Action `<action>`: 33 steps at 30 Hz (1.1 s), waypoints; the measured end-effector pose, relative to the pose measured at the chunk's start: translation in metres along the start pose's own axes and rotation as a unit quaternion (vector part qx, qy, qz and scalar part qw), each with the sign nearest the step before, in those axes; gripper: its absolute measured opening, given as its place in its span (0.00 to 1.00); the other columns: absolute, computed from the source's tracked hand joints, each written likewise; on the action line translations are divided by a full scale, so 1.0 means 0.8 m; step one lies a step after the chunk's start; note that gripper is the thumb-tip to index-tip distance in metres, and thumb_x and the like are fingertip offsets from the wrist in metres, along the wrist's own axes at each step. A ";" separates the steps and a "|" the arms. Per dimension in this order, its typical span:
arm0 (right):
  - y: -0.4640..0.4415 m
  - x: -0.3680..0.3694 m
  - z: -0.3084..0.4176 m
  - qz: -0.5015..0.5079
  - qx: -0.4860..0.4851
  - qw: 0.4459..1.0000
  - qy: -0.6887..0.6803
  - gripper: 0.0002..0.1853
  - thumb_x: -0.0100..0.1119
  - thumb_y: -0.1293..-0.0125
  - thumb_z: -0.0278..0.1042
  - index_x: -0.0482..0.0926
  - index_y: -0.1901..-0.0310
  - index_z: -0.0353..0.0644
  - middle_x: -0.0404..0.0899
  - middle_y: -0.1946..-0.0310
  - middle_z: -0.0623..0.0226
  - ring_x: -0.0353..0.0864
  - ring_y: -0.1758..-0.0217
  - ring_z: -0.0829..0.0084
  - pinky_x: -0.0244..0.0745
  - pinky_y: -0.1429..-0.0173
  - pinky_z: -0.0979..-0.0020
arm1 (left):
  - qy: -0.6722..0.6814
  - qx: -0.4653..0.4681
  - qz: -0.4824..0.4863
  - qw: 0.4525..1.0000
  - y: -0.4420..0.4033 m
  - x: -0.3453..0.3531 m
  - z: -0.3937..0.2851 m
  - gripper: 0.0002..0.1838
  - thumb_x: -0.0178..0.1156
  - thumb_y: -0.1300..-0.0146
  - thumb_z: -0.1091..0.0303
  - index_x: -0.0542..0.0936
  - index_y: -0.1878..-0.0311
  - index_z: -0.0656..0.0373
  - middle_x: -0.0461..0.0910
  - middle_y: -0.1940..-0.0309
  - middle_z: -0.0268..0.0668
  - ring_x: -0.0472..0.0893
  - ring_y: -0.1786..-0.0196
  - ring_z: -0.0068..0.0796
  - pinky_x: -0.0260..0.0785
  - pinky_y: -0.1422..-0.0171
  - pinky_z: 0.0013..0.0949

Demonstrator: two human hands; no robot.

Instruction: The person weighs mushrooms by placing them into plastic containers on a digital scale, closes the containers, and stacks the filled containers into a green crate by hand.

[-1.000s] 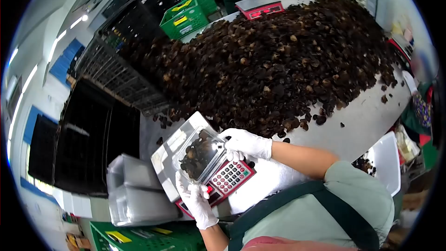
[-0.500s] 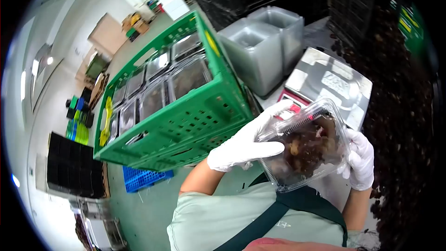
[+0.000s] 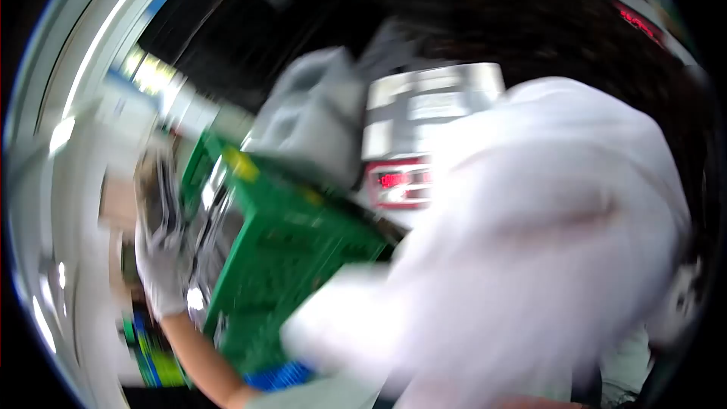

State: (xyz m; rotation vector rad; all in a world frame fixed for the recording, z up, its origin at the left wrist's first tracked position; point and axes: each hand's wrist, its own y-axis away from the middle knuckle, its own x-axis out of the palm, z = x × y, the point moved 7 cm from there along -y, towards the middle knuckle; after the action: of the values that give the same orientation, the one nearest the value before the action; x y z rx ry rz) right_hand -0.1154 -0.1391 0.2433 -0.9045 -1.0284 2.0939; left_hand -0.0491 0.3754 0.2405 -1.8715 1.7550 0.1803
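At the left, my left hand (image 3: pixel 160 269) in a white glove grips a clear plastic clamshell box (image 3: pixel 157 195) with dark contents. Hand and box are at the far side of the green crate (image 3: pixel 284 257), which has more clear boxes (image 3: pixel 218 238) inside. My right hand (image 3: pixel 538 235), also white-gloved, looms large and blurred close to the camera. Its fingers are smeared, and whether it holds anything does not show. Behind it, partly covered, is a scale (image 3: pixel 435 102) with a red lit display (image 3: pixel 395 180).
Translucent plastic tubs (image 3: pixel 314 117) stand between the crate and the scale. Dark loose material (image 3: pixel 522 23) is heaped behind the scale. Black crates (image 3: pixel 280 23) rise at the back, and a second red display (image 3: pixel 640 24) glows at the upper right.
My left hand has carried the clamshell box from in front of my chest leftward to the crate. My right hand has let go of it and come up close to the camera. The view has turned.
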 end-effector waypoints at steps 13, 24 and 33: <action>0.135 0.008 0.221 -0.062 -0.093 0.957 0.266 0.14 0.62 0.32 0.42 0.78 0.58 0.38 0.79 0.74 0.73 0.77 0.77 0.80 0.72 0.68 0.76 | -0.319 0.107 -0.061 0.940 -0.115 0.090 -0.016 0.36 0.61 0.27 0.61 0.62 0.21 0.64 0.61 0.22 0.50 0.62 0.21 0.47 0.49 0.16 0.44; 0.156 0.040 0.255 -0.125 -0.245 0.835 0.476 0.14 0.54 0.28 0.46 0.76 0.63 0.42 0.77 0.76 0.79 0.74 0.78 0.83 0.68 0.69 0.77 | -0.415 0.305 0.020 0.857 0.003 0.390 -0.193 0.31 0.64 0.33 0.67 0.72 0.27 0.60 0.66 0.25 0.52 0.65 0.22 0.53 0.55 0.19 0.48; 0.170 0.049 0.259 -0.193 -0.316 0.674 0.640 0.17 0.48 0.24 0.49 0.74 0.67 0.46 0.75 0.78 0.83 0.72 0.80 0.85 0.66 0.69 0.78 | -0.511 0.159 -0.108 0.838 -0.177 0.403 -0.026 0.27 0.55 0.28 0.48 0.80 0.40 0.62 0.85 0.50 0.54 0.84 0.48 0.59 0.77 0.43 0.53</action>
State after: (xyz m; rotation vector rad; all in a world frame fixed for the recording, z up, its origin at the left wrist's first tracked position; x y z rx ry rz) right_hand -0.3328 -0.2606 0.2131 -1.8404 -0.9138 0.3181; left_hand 0.1233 0.0809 0.1522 -1.2905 0.7615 0.6238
